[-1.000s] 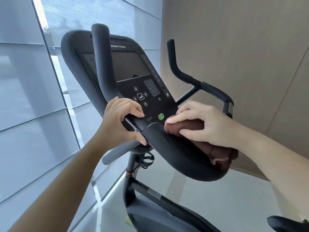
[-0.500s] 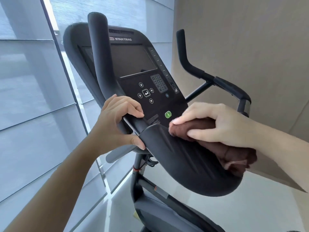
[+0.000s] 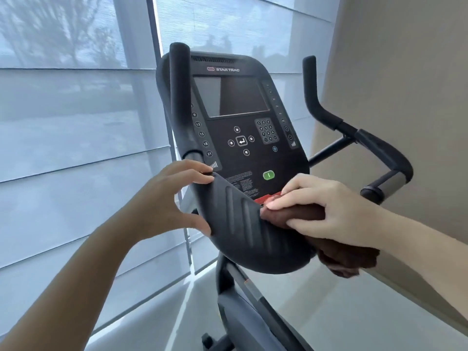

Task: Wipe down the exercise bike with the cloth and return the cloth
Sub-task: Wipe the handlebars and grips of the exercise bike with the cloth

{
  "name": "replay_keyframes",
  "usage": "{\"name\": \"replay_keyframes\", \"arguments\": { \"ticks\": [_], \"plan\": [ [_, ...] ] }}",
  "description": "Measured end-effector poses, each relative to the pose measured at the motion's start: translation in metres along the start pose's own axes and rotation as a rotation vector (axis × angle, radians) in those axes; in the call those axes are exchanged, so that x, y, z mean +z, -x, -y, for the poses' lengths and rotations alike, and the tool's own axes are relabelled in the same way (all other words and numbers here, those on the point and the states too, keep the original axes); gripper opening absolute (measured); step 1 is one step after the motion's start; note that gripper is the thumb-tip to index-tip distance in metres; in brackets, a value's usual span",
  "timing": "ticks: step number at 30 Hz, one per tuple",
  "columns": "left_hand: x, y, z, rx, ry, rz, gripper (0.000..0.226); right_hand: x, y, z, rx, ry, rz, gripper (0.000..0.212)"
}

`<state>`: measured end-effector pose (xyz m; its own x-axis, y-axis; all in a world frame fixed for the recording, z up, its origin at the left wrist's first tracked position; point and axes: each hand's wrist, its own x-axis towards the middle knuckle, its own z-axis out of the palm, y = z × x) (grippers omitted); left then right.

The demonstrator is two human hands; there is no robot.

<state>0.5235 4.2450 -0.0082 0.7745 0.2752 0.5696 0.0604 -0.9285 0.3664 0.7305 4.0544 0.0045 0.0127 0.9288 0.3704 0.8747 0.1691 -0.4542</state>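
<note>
The black exercise bike console, with a dark screen and keypad, stands in front of me. Below it curves a ribbed black tray. My right hand presses a folded brown cloth against the tray's right side; the cloth's loose end hangs under my wrist. My left hand grips the tray's left edge, with fingers on top and the thumb beneath. A red strip shows just above the cloth.
An upright left handlebar rises beside the console and a bent right handlebar reaches toward a beige wall. Shaded windows fill the left. The bike frame drops to a pale floor.
My view has swung to face the console more squarely. My left hand has slid from the handlebar base to the tray's left edge. The right hand stays on the cloth.
</note>
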Motion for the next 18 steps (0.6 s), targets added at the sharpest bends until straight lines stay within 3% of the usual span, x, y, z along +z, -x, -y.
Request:
{"name": "replay_keyframes", "arguments": {
  "ticks": [3, 11, 18],
  "plan": [
    [0.005, 0.01, -0.014, -0.066, -0.03, -0.02, 0.072, 0.017, -0.028, 0.015, -0.078, -0.004, -0.115, 0.032],
    [0.032, 0.036, -0.05, -0.021, -0.229, -0.119, 0.077, 0.007, 0.039, -0.007, -0.142, 0.111, -0.055, 0.04],
    [0.045, 0.039, -0.061, 0.003, -0.295, -0.127, 0.063, 0.041, 0.019, 0.027, -0.095, 0.119, -0.38, 0.034]
  ]
}}
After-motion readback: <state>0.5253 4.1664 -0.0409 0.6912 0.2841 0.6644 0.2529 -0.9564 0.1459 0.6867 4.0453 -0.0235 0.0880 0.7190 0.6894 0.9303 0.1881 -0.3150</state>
